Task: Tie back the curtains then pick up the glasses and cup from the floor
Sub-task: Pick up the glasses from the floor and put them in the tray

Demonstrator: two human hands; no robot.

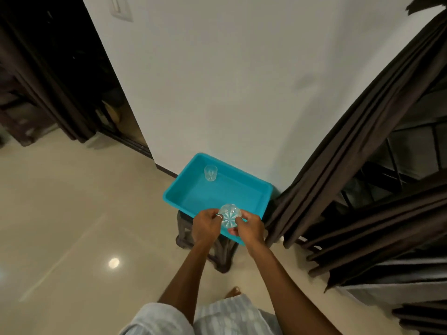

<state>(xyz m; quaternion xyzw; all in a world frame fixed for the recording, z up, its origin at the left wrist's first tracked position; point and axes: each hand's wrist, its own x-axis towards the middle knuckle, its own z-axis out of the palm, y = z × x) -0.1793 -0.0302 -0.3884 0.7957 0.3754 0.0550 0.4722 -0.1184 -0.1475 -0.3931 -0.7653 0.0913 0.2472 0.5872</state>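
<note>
A clear cut glass (pixel 229 215) is held between both my hands over the near edge of a turquoise plastic tray (pixel 242 189). My left hand (pixel 206 226) grips its left side, a ring on one finger. Fingers of my right hand (pixel 250 228) close on its right side. A second clear glass (pixel 210 172) stands upright inside the tray at its far left corner. Dark brown curtains (pixel 358 151) hang gathered to the right of the tray, and another dark curtain (pixel 48 81) hangs at the far left. No cup is in view.
The tray rests on a dark wooden stool (pixel 186 228) against a white wall (pixel 217 81). Beige glossy tiles (pixel 72 213) cover the floor to the left. A dark doorway opens at the back left. My foot (pixel 233 291) shows below.
</note>
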